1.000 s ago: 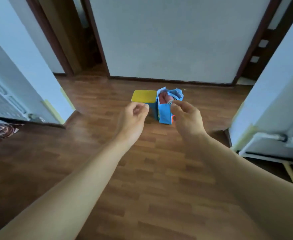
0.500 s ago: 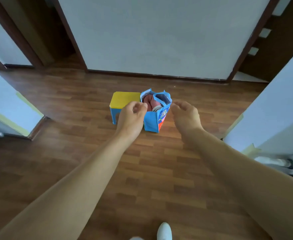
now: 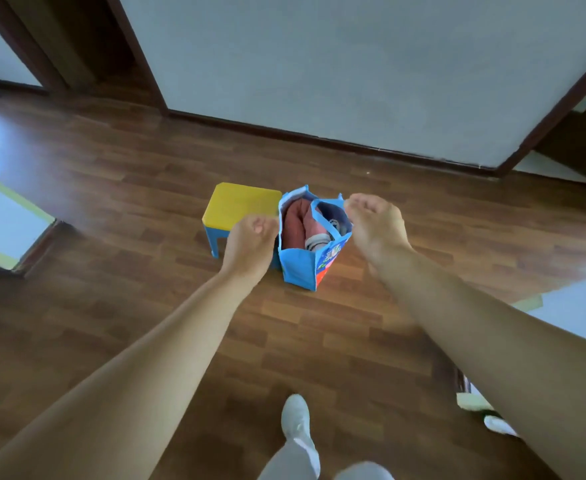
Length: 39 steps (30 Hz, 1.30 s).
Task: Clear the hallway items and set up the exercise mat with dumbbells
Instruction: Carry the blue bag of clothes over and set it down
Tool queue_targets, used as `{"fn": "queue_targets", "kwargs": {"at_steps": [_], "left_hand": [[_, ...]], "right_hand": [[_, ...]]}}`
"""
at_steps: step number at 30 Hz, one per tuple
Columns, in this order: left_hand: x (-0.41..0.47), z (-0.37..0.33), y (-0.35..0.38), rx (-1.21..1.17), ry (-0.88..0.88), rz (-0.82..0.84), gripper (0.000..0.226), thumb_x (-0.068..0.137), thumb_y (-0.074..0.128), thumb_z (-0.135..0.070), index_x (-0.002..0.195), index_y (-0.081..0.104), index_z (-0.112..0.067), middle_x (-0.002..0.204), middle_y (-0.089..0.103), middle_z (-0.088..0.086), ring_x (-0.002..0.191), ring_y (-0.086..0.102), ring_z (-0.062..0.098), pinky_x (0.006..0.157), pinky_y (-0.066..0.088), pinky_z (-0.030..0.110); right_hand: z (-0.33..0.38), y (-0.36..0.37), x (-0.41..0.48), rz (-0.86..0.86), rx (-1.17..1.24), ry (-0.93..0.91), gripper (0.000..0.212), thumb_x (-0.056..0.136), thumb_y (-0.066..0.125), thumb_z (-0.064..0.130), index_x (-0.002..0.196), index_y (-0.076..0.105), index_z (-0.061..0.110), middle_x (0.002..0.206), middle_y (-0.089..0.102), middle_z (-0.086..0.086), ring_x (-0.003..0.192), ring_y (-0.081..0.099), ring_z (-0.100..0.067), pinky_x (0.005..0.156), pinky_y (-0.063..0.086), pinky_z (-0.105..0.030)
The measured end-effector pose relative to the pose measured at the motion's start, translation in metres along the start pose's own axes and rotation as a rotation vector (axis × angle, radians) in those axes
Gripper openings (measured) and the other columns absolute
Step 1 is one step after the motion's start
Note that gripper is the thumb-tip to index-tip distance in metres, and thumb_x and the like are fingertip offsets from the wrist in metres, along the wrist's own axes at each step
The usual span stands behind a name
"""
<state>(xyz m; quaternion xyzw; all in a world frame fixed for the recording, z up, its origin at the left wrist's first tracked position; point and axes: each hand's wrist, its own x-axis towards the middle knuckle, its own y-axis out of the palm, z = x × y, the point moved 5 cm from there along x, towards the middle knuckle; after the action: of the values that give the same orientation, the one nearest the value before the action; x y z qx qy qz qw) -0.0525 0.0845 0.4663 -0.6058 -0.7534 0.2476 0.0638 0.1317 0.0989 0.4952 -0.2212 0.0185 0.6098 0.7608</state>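
A small blue fabric bag (image 3: 298,268) stands open on the wooden floor, with reddish clothing (image 3: 293,220) stuffed inside. Against its left side stands a low stool (image 3: 243,202) with a yellow top and blue legs. My left hand (image 3: 250,244) hovers over the stool's near corner, just left of the bag, fingers curled in with nothing in them. My right hand (image 3: 374,223) is at the bag's right rim beside a blue handle loop, fingers half bent and apart, no grip visible. No mat or dumbbells are in view.
A pale wall with a dark skirting board (image 3: 319,136) runs behind the bag. Dark-framed doorways open at the far left (image 3: 77,46) and far right (image 3: 578,133). Wall corners jut in at left (image 3: 7,216) and right (image 3: 578,317). My white-socked foot (image 3: 296,420) is below.
I have walked closer, so the bag and stool look larger. Both hands have spread apart to either side of the bag; the right one has reached its rim.
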Motion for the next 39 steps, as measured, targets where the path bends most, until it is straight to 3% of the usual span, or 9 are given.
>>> {"fn": "queue_targets", "kwargs": {"at_steps": [9,13,19,24,25,27,31,35,39], "left_hand": [[0.166,0.018,0.083,0.07,-0.116,0.0,0.018,0.092,0.056,-0.032,0.098,0.056,-0.015,0.078,0.05,-0.018,0.087,0.053,0.01,0.076,0.04,0.025],[0.226,0.068,0.134,0.109,-0.207,0.016,0.032,0.093,0.055,-0.032,0.113,0.058,-0.008,0.092,0.058,-0.006,0.09,0.051,0.014,0.075,0.038,0.025],[0.3,0.18,0.197,0.24,-0.356,0.039,0.04,0.094,0.049,-0.035,0.122,0.052,-0.007,0.118,0.06,0.014,0.092,0.057,0.03,0.069,0.039,0.029],[0.37,0.256,0.242,0.323,-0.355,0.05,0.052,0.092,0.052,-0.037,0.136,0.041,-0.011,0.138,0.042,0.009,0.111,0.05,0.024,0.09,0.043,0.035],[0.381,0.268,0.25,0.358,-0.353,0.058,0.055,0.092,0.053,-0.037,0.137,0.038,-0.01,0.138,0.04,0.01,0.119,0.047,0.027,0.097,0.041,0.039],[0.399,0.286,0.26,0.44,-0.347,0.062,0.056,0.091,0.054,-0.036,0.135,0.036,-0.007,0.135,0.039,0.014,0.124,0.042,0.032,0.099,0.039,0.044],[0.429,0.311,0.273,0.516,-0.317,0.084,0.047,0.093,0.054,-0.03,0.127,0.036,-0.002,0.124,0.051,0.02,0.116,0.049,0.039,0.087,0.039,0.041],[0.448,0.325,0.278,0.618,-0.277,0.099,0.028,0.091,0.05,-0.018,0.117,0.049,-0.007,0.11,0.061,0.015,0.105,0.055,0.037,0.075,0.039,0.037],[0.445,0.316,0.284,0.615,-0.269,0.115,0.023,0.083,0.044,-0.005,0.101,0.058,-0.01,0.091,0.06,0.007,0.093,0.055,0.031,0.069,0.037,0.033]], "right_hand": [[-0.035,0.038,0.192,0.132,-0.186,0.096,0.033,0.092,0.05,0.021,0.115,0.061,0.0,0.117,0.063,-0.017,0.107,0.058,-0.034,0.086,0.049,-0.041],[-0.086,0.069,0.27,0.219,-0.236,0.114,0.032,0.093,0.052,0.025,0.117,0.063,0.007,0.105,0.065,-0.009,0.083,0.05,-0.014,0.071,0.039,-0.023],[-0.189,0.128,0.368,0.335,-0.32,0.213,0.045,0.095,0.052,0.029,0.138,0.046,0.016,0.13,0.054,0.002,0.105,0.05,-0.015,0.085,0.036,-0.024],[-0.267,0.179,0.433,0.336,-0.422,0.26,0.017,0.095,0.048,0.028,0.079,0.045,0.031,0.09,0.049,0.003,0.077,0.048,-0.015,0.057,0.04,-0.011],[-0.279,0.186,0.441,0.352,-0.451,0.283,0.007,0.096,0.047,0.028,0.09,0.05,0.031,0.098,0.053,-0.001,0.085,0.052,-0.018,0.065,0.046,-0.01],[-0.299,0.196,0.457,0.322,-0.567,0.263,0.043,0.094,0.048,0.033,0.134,0.042,0.019,0.133,0.048,-0.005,0.119,0.049,-0.028,0.098,0.045,-0.031],[-0.325,0.209,0.473,0.303,-0.657,0.304,0.059,0.094,0.051,0.032,0.144,0.027,0.011,0.14,0.044,-0.009,0.124,0.047,-0.031,0.093,0.04,-0.038],[-0.335,0.221,0.481,0.332,-0.585,0.28,0.035,0.094,0.053,0.023,0.126,0.052,0.008,0.123,0.058,-0.011,0.111,0.055,-0.028,0.089,0.043,-0.032],[-0.318,0.228,0.478,0.349,-0.487,0.175,0.028,0.094,0.052,0.031,0.071,0.057,0.017,0.072,0.055,-0.003,0.078,0.049,-0.019,0.069,0.037,-0.027]]}}
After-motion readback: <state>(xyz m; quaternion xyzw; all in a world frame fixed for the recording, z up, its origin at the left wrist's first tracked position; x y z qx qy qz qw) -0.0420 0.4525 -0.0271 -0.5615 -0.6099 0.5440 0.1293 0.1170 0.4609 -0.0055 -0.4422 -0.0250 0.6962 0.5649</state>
